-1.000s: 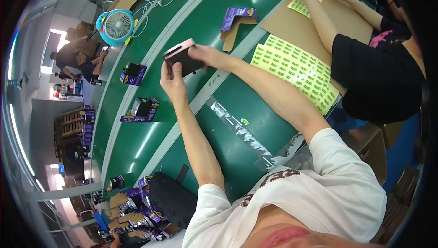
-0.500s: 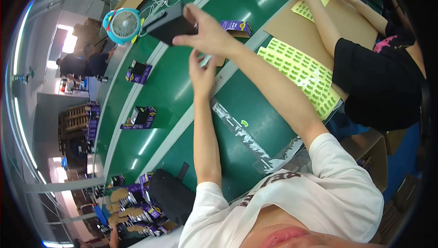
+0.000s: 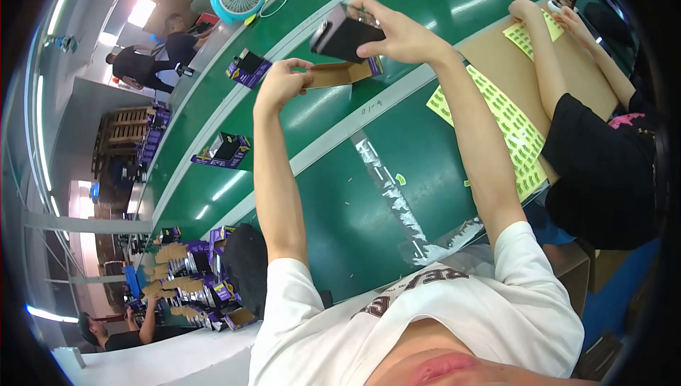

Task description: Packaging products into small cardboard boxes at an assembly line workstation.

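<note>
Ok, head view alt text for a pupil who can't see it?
The right hand holds a black boxy device above a green workbench; the left hand grasps an open purple cardboard carton. Yellow sticker sheets lie at right.

Factory hall, packing line. A long green work surface (image 3: 312, 123) is divided lengthwise by pale rails (image 3: 323, 146), with purple cartons (image 3: 242, 155) standing at intervals along it. Many more open-flapped cartons (image 3: 221, 265) are massed at the lower left. Sheets of yellow-green stickers (image 3: 519, 125) lie beside a seated co-worker (image 3: 596, 180); other workers (image 3: 136, 67) stand beyond the line. Wooden pallets (image 3: 128, 125) and overhead tube lights (image 3: 42, 138) complete the industrial setting.
</note>
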The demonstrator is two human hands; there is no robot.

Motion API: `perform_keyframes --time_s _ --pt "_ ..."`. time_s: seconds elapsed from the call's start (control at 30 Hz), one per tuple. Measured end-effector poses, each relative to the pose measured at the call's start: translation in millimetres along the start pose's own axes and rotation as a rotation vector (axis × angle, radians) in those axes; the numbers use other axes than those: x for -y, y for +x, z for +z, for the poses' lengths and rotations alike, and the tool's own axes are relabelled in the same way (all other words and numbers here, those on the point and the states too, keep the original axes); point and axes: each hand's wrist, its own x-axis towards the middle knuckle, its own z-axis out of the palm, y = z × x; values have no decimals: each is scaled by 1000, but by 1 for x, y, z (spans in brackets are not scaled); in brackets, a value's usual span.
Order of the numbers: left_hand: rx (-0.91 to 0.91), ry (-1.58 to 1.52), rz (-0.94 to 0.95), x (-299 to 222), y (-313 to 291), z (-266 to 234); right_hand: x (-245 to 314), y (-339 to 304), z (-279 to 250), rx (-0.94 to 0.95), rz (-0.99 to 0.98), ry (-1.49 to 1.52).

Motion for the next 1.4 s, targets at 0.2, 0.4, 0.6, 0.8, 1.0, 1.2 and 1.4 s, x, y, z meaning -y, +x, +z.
perform_keyframes --time_s 0.2,0.4,0.6,0.8,1.0,1.2,1.4 --pt "-65 -9 -127 -2 -9 -8 1 2 22 177 105 -112" --pt "-59 -83 -60 -2 -13 -2 2 1 39 228 163 -369" --pt "-166 -387 -87 8 -24 10 -1 1 52 201 224 -452" --pt "-329 -776 227 60 -3 51 1 -3 83 283 165 -678" --pt "-619 -1132 356 87 3 94 -22 -7 91 311 31 -308" --pt "-847 -940 233 93 3 86 -42 -27 127 217 135 -391" --pt "-1116 -929 217 111 -4 55 -58 -30 145 115 -110 -521"
